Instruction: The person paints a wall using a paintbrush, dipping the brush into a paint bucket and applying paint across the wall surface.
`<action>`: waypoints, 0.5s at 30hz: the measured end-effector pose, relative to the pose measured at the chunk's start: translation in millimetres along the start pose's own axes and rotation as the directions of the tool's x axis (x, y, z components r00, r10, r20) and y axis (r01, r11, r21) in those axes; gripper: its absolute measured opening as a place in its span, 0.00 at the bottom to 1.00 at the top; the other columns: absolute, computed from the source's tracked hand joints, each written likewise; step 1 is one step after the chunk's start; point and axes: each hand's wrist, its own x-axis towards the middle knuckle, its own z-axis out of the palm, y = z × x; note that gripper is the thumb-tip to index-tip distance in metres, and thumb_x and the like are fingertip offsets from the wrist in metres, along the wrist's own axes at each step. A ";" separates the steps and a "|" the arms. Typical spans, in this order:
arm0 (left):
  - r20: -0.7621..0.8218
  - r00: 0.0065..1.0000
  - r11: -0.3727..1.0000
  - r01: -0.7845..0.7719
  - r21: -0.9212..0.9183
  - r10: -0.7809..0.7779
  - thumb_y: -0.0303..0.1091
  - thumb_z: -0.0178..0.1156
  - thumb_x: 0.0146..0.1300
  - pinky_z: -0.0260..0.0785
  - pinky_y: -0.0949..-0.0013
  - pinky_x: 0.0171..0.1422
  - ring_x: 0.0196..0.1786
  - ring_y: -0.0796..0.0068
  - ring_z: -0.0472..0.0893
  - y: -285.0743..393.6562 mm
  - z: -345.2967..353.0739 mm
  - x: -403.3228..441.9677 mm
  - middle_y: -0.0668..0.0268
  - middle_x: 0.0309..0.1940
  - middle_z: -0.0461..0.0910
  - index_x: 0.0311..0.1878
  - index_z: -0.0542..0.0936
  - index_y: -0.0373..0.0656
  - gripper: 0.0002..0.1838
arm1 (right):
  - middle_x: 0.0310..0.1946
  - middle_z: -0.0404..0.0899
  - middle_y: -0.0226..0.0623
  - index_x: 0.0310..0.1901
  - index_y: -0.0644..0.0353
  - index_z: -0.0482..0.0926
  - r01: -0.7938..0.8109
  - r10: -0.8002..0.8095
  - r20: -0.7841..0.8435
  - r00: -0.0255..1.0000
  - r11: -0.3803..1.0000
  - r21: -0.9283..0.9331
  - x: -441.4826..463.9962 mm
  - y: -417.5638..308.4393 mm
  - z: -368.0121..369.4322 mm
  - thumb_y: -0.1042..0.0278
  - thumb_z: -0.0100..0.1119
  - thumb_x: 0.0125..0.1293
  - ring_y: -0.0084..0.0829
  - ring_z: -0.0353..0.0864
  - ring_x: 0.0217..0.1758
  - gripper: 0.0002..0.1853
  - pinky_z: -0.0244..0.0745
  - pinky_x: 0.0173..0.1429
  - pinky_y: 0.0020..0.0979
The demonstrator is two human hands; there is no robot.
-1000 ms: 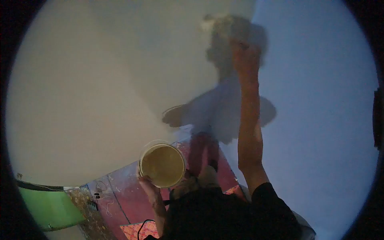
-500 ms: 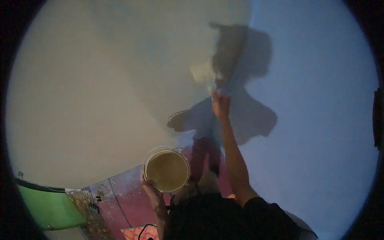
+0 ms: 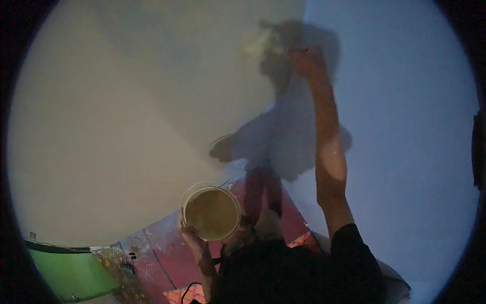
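My left hand (image 3: 193, 238) is wrapped round the side of a round bucket (image 3: 211, 188), tilted so that its open top faces me. Yellowish-beige paint (image 3: 210, 215) lies inside it. My right arm reaches up along the wall, and my right hand (image 3: 306, 60) is closed on a paintbrush (image 3: 277, 44), whose outline is blurred. The brush is against the wall close to where the beige part (image 3: 126, 126) meets the blue part (image 3: 405, 152). A wet, paler patch shows just left of the brush.
A shadow of my body falls across the wall corner. Below is a reddish floor (image 3: 177, 258) with a thin cable (image 3: 148, 268) and an orange patterned cloth (image 3: 177, 295). A green surface (image 3: 71, 273) lies at lower left, and a dark object (image 3: 477, 152) stands at the right edge.
My right hand has moved up and a little to the right with the paintbrush, the arm stretching further. My left hand and the bucket stay nearly in place.
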 end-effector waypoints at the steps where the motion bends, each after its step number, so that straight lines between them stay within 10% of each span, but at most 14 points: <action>1: -0.031 1.000 1.000 -0.002 0.004 0.002 0.70 0.57 0.59 0.75 0.53 0.58 0.59 0.60 0.76 -2.8 4.6 -1.7 0.56 0.60 0.73 0.68 0.65 0.37 0.48 | 0.17 0.76 0.37 0.25 0.59 0.79 -0.225 0.237 -0.009 0.972 0.935 0.273 25.6 -14.7 -22.7 0.49 0.62 0.63 0.34 0.77 0.20 0.20 0.68 0.28 0.35; 8: -0.023 0.999 0.999 0.029 0.028 -0.029 0.68 0.56 0.62 0.72 0.55 0.61 0.59 0.62 0.76 -14.9 13.7 10.8 0.60 0.58 0.74 0.67 0.68 0.39 0.44 | 0.19 0.77 0.40 0.28 0.62 0.81 -0.322 0.481 -0.080 0.873 0.691 0.647 98.7 -21.7 -51.3 0.47 0.63 0.62 0.36 0.77 0.21 0.22 0.69 0.29 0.36; 15: 0.000 0.998 0.997 0.067 0.048 -0.067 0.74 0.58 0.54 0.73 0.58 0.59 0.59 0.63 0.75 -0.2 42.8 6.5 0.60 0.59 0.74 0.67 0.67 0.38 0.51 | 0.21 0.78 0.42 0.31 0.64 0.84 -0.611 0.620 0.217 0.754 0.541 0.578 -82.6 -20.4 36.9 0.45 0.64 0.60 0.39 0.78 0.22 0.24 0.71 0.31 0.38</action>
